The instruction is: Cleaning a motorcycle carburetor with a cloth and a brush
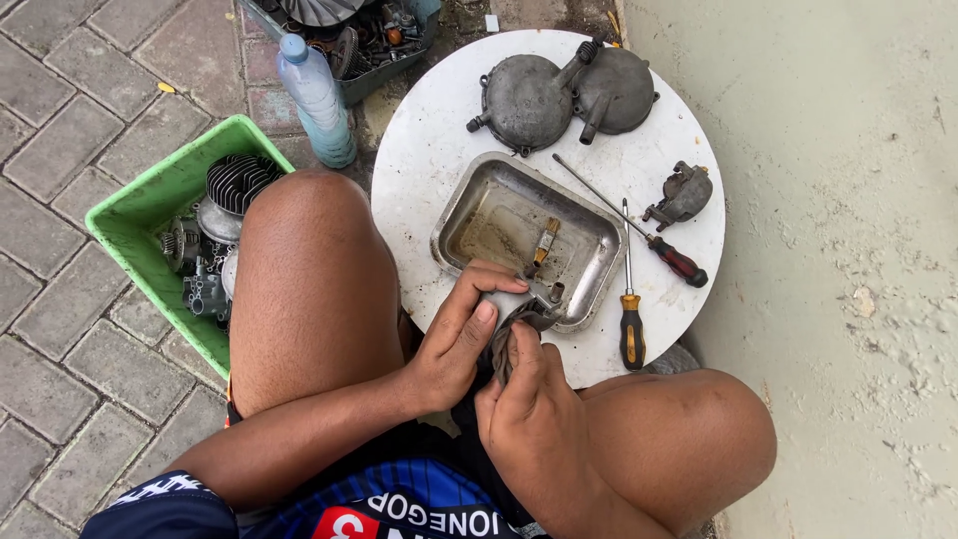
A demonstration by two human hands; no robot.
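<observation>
Low in the middle of the frame, a small grey metal part [539,302] sits between both hands, just over the near rim of the steel tray [589,205]. A dark rag [502,349] is bunched against its underside. The left hand [454,344] curls over the part from the left, fingers closed on its upper edge, thumb pressed to the rag. The right hand [524,404] comes up from below, closed around the rag and pushing it against the metal. The part looks to be mid-wipe; turning it to a fresh face would call for a firm hold by the left fingers while the rag hand shifts. Its long axis seems to run from lower left to upper right, a short tube end pointing toward the tray, though most of it is hidden.

Inside the tray lies a small brass piece [545,243]. Right of the tray, on the round white table [419,150], lie two screwdrivers: a yellow-handled one [631,324] and a red-handled one [679,262]. Two grey round covers [564,95] sit at the upper middle. A green crate [140,215] of engine parts stands at the left, a plastic bottle [317,100] above it.
</observation>
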